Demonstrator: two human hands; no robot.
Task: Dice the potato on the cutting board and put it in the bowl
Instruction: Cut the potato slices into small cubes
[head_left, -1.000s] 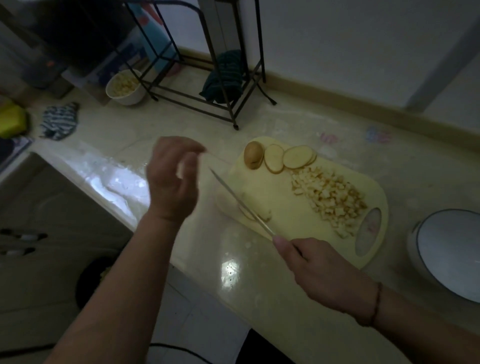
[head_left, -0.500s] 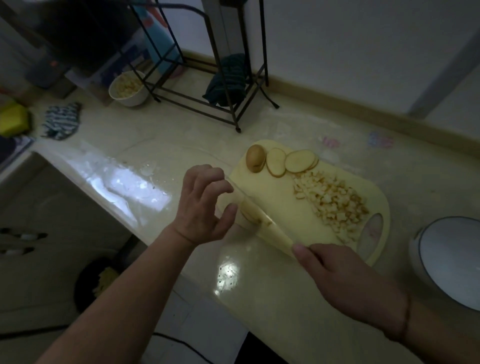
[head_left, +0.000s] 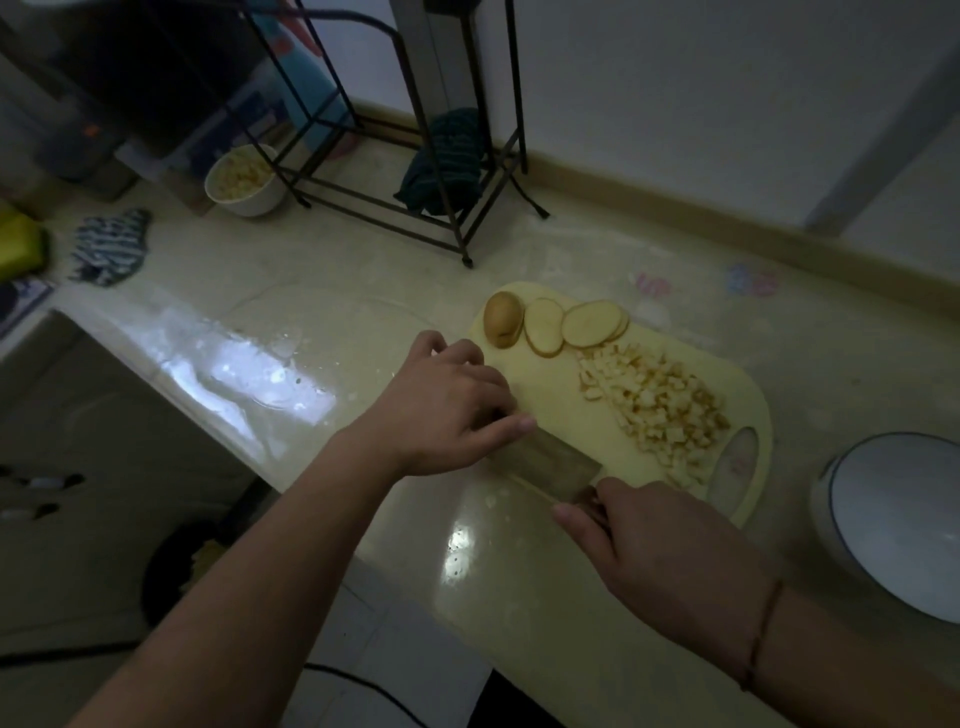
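A yellow cutting board (head_left: 561, 405) lies on the counter. At its far end are a potato end piece (head_left: 501, 325) and two round slices (head_left: 543, 327), with a pile of diced potato (head_left: 660, 410) on its right half. My left hand (head_left: 447, 410) is curled down on the board's near left end, hiding the potato slices that lay there, and its thumb touches the knife blade (head_left: 550, 460). My right hand (head_left: 660, 545) grips the knife handle just off the board's near edge. A white bowl (head_left: 893, 519) stands to the right of the board.
A black wire rack (head_left: 457, 208) with a dark cloth (head_left: 447, 161) in it stands at the back. Beside it is a white bowl of diced potato (head_left: 244, 179). A striped cloth (head_left: 111, 244) lies far left. The counter edge (head_left: 332, 499) runs close to my arms.
My left hand came down from the air onto the board's near left end and now covers the slices. The blade turned from edge-on to showing its broad side beside that hand.
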